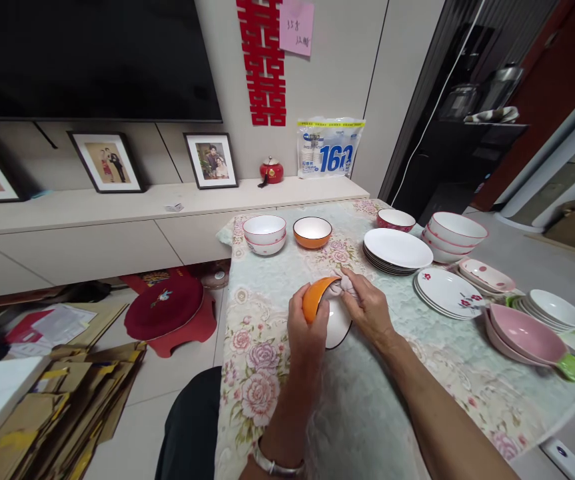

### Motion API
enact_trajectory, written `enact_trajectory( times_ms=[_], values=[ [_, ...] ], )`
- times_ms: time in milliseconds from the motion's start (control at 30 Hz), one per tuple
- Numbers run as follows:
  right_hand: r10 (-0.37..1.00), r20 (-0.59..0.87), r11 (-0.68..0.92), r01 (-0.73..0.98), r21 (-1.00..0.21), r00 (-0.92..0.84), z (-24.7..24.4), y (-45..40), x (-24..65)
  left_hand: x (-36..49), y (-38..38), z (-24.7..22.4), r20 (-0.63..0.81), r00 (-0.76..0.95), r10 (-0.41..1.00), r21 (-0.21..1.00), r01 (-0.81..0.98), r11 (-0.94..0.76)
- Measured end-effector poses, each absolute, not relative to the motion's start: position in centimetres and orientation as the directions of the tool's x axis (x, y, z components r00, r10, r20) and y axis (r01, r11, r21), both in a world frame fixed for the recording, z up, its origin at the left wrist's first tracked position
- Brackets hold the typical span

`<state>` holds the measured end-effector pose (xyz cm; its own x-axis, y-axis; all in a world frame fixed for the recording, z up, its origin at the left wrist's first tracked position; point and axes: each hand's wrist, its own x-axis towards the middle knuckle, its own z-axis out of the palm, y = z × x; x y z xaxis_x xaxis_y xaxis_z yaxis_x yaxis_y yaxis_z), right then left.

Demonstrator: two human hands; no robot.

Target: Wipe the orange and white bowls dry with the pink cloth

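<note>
An orange bowl (318,298) is tilted on its side above the table, its opening turned to the right. My left hand (307,327) is closed around its outer side. Bunched in my right hand (367,303) is a pale cloth (346,285), pressed against the bowl's inside near the rim. Just below both hands lies a white bowl with a dark rim (338,327), partly covered by them. Farther back on the table are another orange bowl (312,241) with a white inside and a stack of white bowls with red rims (265,245).
To the right on the flowered tablecloth (262,373) stand white plates (398,249), flower-patterned plates (447,293), stacked bowls (453,233), pink dishes (527,333) and small white bowls (556,309). A red stool (167,310) and folded cardboard (82,400) are on the floor at left.
</note>
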<state>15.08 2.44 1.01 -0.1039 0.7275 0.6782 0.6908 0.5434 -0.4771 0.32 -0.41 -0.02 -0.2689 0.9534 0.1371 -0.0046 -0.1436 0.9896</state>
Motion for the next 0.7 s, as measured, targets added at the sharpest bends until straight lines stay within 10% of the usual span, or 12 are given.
enact_trajectory(
  times_ms=[500,700],
  values=[
    [0.444,0.864,0.856,0.396,-0.331,-0.236,6.1,-1.2,13.4,2.0,-2.2,1.2,0.568,-0.156,0.808,0.792,0.369,-0.486],
    [0.816,0.55,0.45,0.399,-0.799,0.18,4.0,1.3,15.1,1.7,-2.0,0.9,0.618,-0.169,0.768,0.756,0.399,-0.52]
  ],
)
